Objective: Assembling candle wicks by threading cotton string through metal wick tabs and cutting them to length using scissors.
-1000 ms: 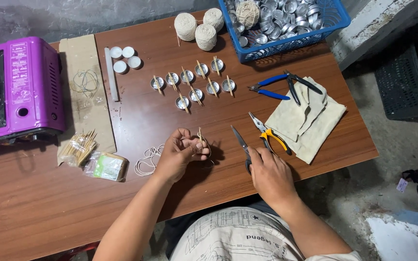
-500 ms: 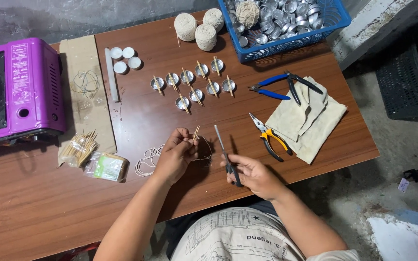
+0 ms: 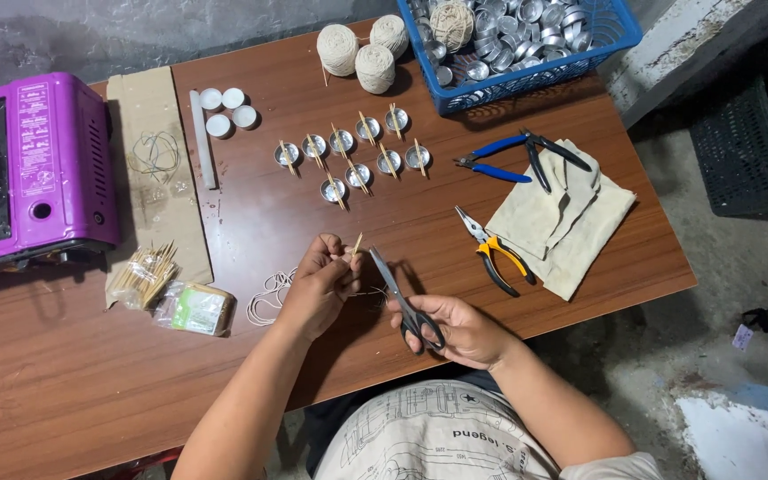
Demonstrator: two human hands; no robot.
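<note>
My left hand (image 3: 324, 286) pinches a short wooden stick (image 3: 356, 245) with thin string wound on it, held just above the brown table (image 3: 251, 213). My right hand (image 3: 455, 329) grips black-handled scissors (image 3: 404, 299); the blades point up and left, with their tips right beside the stick and my left fingers. A loose coil of white string (image 3: 266, 296) lies on the table left of my left hand.
Several small metal cups with sticks across them (image 3: 353, 156) sit in rows mid-table. Yellow-handled pliers (image 3: 494, 252), blue-handled pliers (image 3: 510, 156) and a cloth (image 3: 571, 222) lie at right. A blue basket (image 3: 526, 40), string balls (image 3: 357, 49), a purple stove (image 3: 28, 169) and a stick bundle (image 3: 144, 274) surround them.
My right hand picked the scissors up off the table and carried them left, until the blades reached the stick held in my left hand.
</note>
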